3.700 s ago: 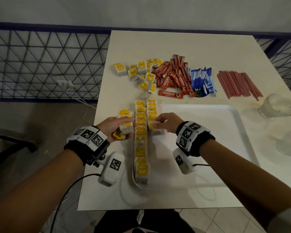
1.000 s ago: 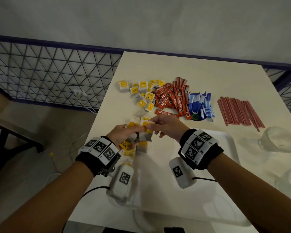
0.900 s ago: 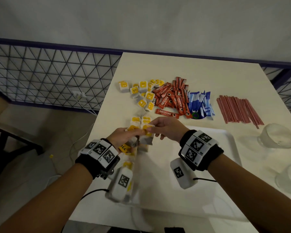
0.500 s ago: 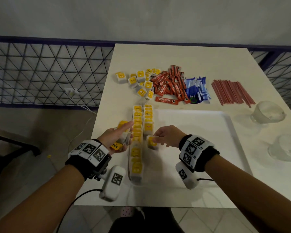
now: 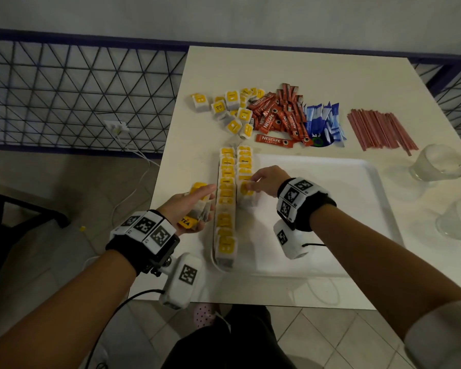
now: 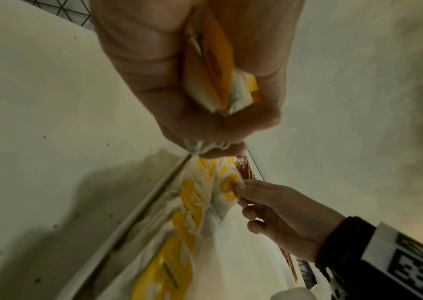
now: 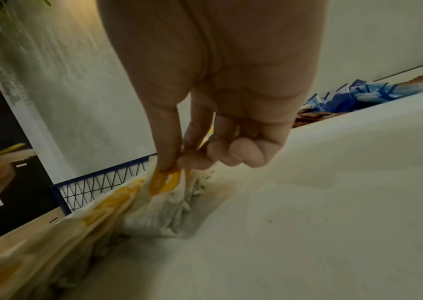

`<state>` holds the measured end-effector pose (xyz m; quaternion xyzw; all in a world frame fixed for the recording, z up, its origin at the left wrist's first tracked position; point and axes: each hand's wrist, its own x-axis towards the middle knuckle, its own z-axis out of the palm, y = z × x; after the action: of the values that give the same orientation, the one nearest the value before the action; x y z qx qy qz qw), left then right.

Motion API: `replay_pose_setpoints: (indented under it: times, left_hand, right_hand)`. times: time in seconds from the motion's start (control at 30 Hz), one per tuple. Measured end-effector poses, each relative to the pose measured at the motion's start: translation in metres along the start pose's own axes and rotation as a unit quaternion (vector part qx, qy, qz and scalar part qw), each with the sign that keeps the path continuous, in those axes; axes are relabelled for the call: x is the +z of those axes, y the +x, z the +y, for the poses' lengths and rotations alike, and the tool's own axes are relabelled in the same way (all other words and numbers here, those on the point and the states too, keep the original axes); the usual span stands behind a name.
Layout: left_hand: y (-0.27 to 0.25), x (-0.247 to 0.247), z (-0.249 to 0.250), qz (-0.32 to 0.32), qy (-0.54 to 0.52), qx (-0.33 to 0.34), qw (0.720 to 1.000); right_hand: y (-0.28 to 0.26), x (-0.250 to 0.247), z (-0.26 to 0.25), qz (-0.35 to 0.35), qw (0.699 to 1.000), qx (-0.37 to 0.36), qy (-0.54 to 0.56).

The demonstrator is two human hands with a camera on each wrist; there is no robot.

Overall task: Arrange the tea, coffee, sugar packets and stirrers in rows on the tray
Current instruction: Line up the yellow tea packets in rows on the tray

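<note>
Two rows of yellow-tagged tea bags [image 5: 226,198] run along the left side of the white tray [image 5: 330,209]. My right hand [image 5: 264,179] pinches the yellow tag of a tea bag [image 7: 165,181] at the near end of the shorter second row [image 5: 245,166]. My left hand [image 5: 194,206], just left of the tray, grips a small stack of tea bags [image 6: 218,77]. On the table beyond the tray lie loose tea bags [image 5: 232,110], red coffee sticks [image 5: 280,115], blue sugar packets [image 5: 322,121] and red stirrers [image 5: 378,131].
Two clear glasses [image 5: 437,163] [image 5: 458,219] stand right of the tray. A metal mesh fence [image 5: 77,97] runs left of the table, and cables [image 5: 133,155] hang beside the table's left edge. The tray's middle and right are bare.
My right hand took a tea bag from the left hand's stack and brought it down to the end of the second row. The left hand stayed beside the tray.
</note>
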<state>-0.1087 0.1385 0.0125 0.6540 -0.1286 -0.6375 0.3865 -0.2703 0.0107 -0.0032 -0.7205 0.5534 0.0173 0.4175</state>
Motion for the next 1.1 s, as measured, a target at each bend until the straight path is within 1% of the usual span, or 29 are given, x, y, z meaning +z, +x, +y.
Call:
replay_pose_setpoints:
  times: [0.2,0.37,0.53,0.6,0.63,0.7,0.77,0.8,0.9,1.0,1.1]
  left_hand:
    - [0.005,0.0,0.001,0.002,-0.001,-0.007,1.0]
    - [0.012,0.004,0.004,0.002,-0.006,-0.027,1.0]
    - [0.018,0.009,0.008,-0.016,-0.02,-0.032,0.999]
    - [0.02,0.009,0.009,-0.015,-0.008,-0.032,0.999]
    - [0.023,0.01,0.01,-0.014,0.003,-0.03,0.999]
    - [0.025,0.014,0.013,-0.006,0.026,-0.024,0.999]
    - [0.026,0.018,0.016,-0.004,0.046,-0.022,0.999]
    - [0.026,0.021,0.018,-0.014,0.052,-0.025,0.998]
    - [0.028,0.03,0.021,-0.043,0.072,-0.036,0.996]
    - [0.031,0.036,0.022,-0.031,0.075,-0.025,0.996]
    - [0.032,0.038,0.022,-0.016,0.062,-0.028,0.998]
  right_hand:
    - [0.008,0.0,0.0,0.001,1.0,0.017,-0.014]
    - [0.007,0.001,-0.001,0.003,1.0,0.001,-0.028]
    - [0.004,0.0,0.0,0.03,0.999,-0.004,0.018]
    - [-0.003,-0.003,-0.006,0.044,0.998,-0.031,0.045]
    - [-0.009,-0.004,-0.01,0.036,0.996,-0.051,0.066]
    - [-0.019,-0.005,-0.019,-0.008,0.99,-0.092,0.11]
    - [-0.026,-0.004,-0.027,-0.044,0.986,-0.114,0.117]
    - [-0.027,-0.004,-0.03,-0.051,0.986,-0.117,0.109]
    - [-0.025,-0.005,-0.034,-0.055,0.989,-0.114,0.078]
    - [-0.023,-0.009,-0.032,-0.051,0.986,-0.115,0.112]
    - [-0.022,-0.015,-0.027,-0.042,0.98,-0.131,0.144]
